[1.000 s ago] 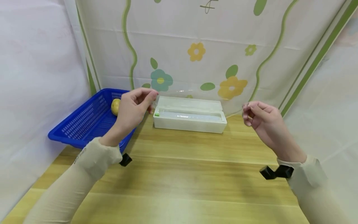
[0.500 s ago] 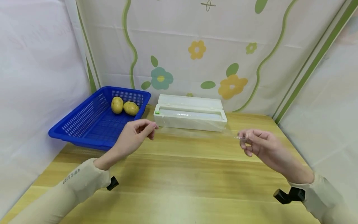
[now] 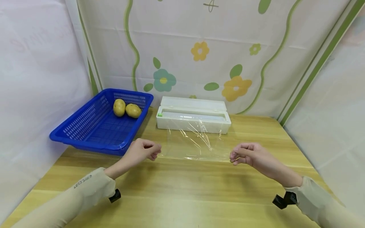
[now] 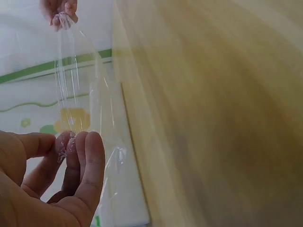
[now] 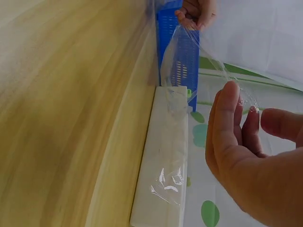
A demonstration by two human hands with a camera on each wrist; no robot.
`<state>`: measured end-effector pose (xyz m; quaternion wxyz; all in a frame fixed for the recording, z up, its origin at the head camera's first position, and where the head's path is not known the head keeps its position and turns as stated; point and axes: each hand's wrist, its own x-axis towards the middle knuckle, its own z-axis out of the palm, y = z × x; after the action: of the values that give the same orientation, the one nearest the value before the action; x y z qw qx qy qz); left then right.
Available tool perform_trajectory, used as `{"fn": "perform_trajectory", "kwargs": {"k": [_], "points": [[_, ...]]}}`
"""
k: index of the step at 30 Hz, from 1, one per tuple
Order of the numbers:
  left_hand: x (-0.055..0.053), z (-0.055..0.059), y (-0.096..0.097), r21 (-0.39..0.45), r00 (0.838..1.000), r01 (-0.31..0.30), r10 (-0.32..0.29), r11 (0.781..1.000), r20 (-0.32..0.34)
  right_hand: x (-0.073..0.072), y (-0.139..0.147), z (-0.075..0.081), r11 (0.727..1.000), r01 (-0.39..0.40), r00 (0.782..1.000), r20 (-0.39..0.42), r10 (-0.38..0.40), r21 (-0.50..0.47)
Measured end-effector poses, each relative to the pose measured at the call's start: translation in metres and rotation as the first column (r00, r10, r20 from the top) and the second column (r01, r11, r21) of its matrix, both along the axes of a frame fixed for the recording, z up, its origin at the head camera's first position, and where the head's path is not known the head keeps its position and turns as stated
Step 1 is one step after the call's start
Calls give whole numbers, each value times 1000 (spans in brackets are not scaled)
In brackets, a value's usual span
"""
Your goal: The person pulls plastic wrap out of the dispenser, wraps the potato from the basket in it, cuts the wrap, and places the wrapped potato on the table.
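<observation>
A: Head view: where is the clear film (image 3: 196, 147)?
B: Above the worktop (image 3: 182, 190), between the left grip (image 3: 141, 150) and the right grip (image 3: 255, 155); its near edge runs roughly parallel to the white box (image 3: 194, 108) beyond.
A: Left wrist view?
B: The left grip pinches one gathered corner.
A: Right wrist view?
B: The right grip pinches the other; neither is nearer.

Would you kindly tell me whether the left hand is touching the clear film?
Touching. The left wrist view shows it: the left hand pinches a bunched bit of the clear film between thumb and fingers.
</observation>
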<state>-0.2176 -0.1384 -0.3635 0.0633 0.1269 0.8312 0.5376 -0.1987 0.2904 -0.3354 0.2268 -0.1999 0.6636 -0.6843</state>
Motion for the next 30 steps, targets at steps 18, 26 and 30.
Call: {"fn": "perform_trajectory", "kwargs": {"k": [18, 26, 30], "points": [[14, 0, -8, -171, 998, 43, -52, 984, -46, 8, -4, -24, 984, 73, 994, -90, -58, 166], [10, 1, -11, -303, 991, 117, -133, 946, -33, 4, -6, -23, 964, 70, 983, -183, -23, 257], [5, -8, -12, -370, 982, 144, -180, 918, -64, 3, -7, -28, 957, 58, 985, -172, -9, 285]]}}
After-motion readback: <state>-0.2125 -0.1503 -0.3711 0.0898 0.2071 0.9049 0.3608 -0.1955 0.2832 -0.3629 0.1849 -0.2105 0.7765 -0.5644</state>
